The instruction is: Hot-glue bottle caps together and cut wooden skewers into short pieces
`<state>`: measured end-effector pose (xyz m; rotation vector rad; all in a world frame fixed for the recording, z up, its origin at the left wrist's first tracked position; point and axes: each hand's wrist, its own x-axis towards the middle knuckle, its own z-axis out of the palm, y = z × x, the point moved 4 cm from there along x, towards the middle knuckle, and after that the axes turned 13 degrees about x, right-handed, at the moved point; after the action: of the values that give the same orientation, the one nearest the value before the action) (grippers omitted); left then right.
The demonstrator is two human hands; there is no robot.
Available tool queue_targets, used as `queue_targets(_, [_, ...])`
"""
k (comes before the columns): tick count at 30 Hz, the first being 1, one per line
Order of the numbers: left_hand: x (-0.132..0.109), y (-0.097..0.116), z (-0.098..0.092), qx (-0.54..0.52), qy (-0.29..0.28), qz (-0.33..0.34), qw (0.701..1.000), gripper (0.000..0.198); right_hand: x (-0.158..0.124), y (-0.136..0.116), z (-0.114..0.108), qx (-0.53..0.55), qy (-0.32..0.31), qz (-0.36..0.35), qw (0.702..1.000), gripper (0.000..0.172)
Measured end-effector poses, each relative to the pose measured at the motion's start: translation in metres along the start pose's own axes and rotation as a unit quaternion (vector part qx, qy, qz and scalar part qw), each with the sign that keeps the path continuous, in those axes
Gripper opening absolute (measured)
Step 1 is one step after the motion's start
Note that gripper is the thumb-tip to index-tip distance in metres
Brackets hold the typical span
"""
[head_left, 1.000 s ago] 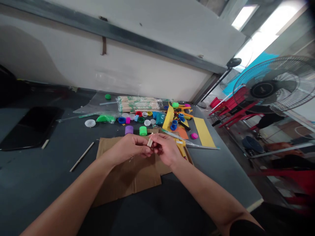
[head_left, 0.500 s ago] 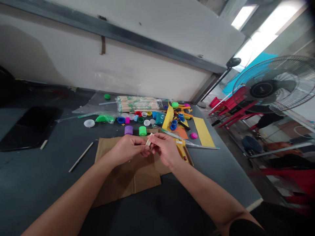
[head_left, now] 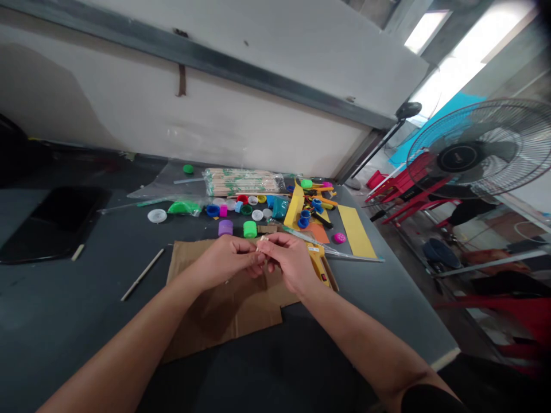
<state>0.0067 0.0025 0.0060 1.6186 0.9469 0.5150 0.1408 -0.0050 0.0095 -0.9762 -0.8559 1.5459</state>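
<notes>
My left hand [head_left: 228, 261] and my right hand [head_left: 289, 261] meet above a brown cardboard sheet [head_left: 253, 312], fingertips pinched together. Between them they grip short pale wooden sticks [head_left: 263, 238]; only the top ends show, the rest is covered by my fingers. A yellow glue gun [head_left: 317, 261] lies just right of my right hand. Just beyond my hands stand a purple bottle cap [head_left: 225, 228] and a bright green bottle cap [head_left: 249, 229]. One longer thin stick [head_left: 143, 274] rests on the table left of the cardboard.
Packaged wooden sticks [head_left: 241, 182] lie at the back among several coloured caps. Yellow strips [head_left: 356, 230] and tools are at the right. A black phone-like slab [head_left: 49, 223] and a short stick piece [head_left: 78, 252] lie left. A fan [head_left: 458, 156] stands beyond the table's right edge.
My fingers have closed further over the short sticks, so less of them shows now. Both hands stay in nearly the same place, and the things on the table have not moved.
</notes>
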Motion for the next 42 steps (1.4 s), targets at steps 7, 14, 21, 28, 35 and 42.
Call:
queue_targets(7, [-0.005,0.004,0.0,-0.096,-0.021,0.011,0.995,0.026,-0.006,-0.014,0.009,-0.012,-0.073,0.018,0.997,0.018])
queue_targets(14, [-0.005,0.003,0.004,-0.104,-0.032,-0.017,0.994,0.025,-0.009,-0.015,0.007,-0.033,-0.034,-0.018,0.999,0.013])
queue_targets(21, [-0.002,0.002,0.005,-0.088,-0.01,-0.007,0.996,0.024,-0.007,-0.015,0.005,0.009,0.0,-0.003,1.0,0.012])
queue_targets(28, [-0.004,0.009,0.004,-0.078,0.01,-0.005,0.997,0.023,-0.006,-0.015,0.005,0.005,-0.024,0.016,1.0,0.013])
queue_targets(35, [-0.005,0.005,0.005,-0.1,-0.019,-0.024,0.994,0.025,-0.005,-0.017,0.002,-0.003,-0.038,0.028,0.999,0.018])
queue_targets(42, [-0.002,0.006,0.007,-0.094,-0.001,-0.003,0.996,0.023,-0.003,-0.021,-0.001,-0.036,-0.021,-0.012,0.999,0.014])
